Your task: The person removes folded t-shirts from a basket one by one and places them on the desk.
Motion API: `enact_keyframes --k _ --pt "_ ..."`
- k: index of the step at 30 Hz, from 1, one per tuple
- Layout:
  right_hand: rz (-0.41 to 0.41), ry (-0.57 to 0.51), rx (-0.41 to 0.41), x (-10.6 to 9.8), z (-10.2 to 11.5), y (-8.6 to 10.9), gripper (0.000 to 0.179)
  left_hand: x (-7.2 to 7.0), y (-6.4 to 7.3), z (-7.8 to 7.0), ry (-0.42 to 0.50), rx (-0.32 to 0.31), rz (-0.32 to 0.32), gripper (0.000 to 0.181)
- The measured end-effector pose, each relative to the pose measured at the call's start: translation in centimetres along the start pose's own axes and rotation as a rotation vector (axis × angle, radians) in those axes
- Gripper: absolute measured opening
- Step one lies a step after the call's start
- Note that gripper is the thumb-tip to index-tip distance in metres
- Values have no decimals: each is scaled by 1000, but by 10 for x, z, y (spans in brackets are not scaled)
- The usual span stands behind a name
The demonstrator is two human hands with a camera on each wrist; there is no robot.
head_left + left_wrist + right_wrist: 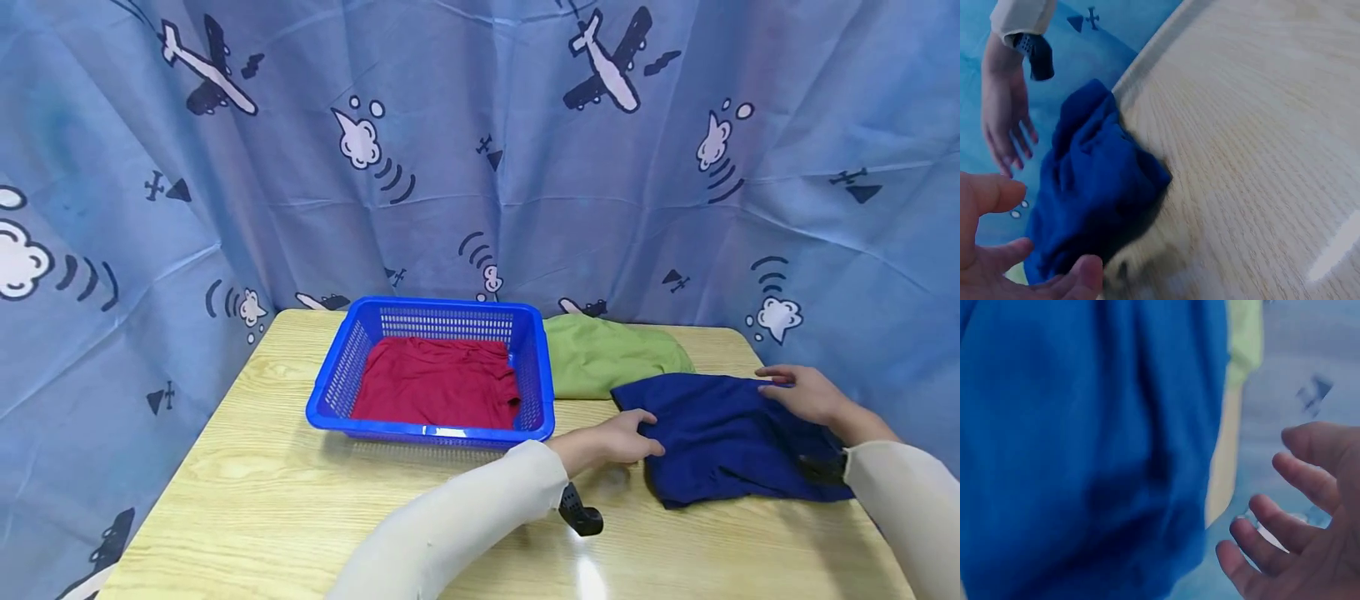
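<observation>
A dark blue cloth (720,442), perhaps a folded garment, lies wrinkled on the right side of the table. My left hand (624,435) is at its left edge, fingers spread and relaxed, gripping nothing. Over the cloth's far right corner hovers my right hand (810,395), its fingers loosely bent and apart. In the right wrist view the fingers (1266,531) show beside the blue cloth (1085,425) with nothing between them. The left wrist view has the thumb and fingers parted near the blue cloth (1097,169).
A blue plastic basket (431,432) stands left of centre with a dark red cloth (438,383) inside. Behind the blue cloth, a green cloth (611,354) lies against the basket's right side. A patterned curtain (450,150) hangs behind the wooden table (247,483).
</observation>
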State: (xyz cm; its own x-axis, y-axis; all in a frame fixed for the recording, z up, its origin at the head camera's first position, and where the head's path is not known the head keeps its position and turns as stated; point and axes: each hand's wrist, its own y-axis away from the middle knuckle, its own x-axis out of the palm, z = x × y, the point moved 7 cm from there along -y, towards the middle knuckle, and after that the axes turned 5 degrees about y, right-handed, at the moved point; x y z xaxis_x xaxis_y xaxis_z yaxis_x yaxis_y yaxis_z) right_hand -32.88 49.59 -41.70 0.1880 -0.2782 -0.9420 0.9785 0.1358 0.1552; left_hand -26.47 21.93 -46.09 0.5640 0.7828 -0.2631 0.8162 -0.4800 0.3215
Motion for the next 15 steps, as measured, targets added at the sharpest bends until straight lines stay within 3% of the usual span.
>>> enact_keyframes --k 4,8,15 --pt "-11 -83 -47 -8 35 -4 49 -6 8 -10 -42 17 33 47" --pt "2 -170 -107 -10 76 -6 51 -16 20 -19 -25 44 91 43" --pt "55 -296 -198 -4 130 -3 51 -37 39 -19 11 50 220 41"
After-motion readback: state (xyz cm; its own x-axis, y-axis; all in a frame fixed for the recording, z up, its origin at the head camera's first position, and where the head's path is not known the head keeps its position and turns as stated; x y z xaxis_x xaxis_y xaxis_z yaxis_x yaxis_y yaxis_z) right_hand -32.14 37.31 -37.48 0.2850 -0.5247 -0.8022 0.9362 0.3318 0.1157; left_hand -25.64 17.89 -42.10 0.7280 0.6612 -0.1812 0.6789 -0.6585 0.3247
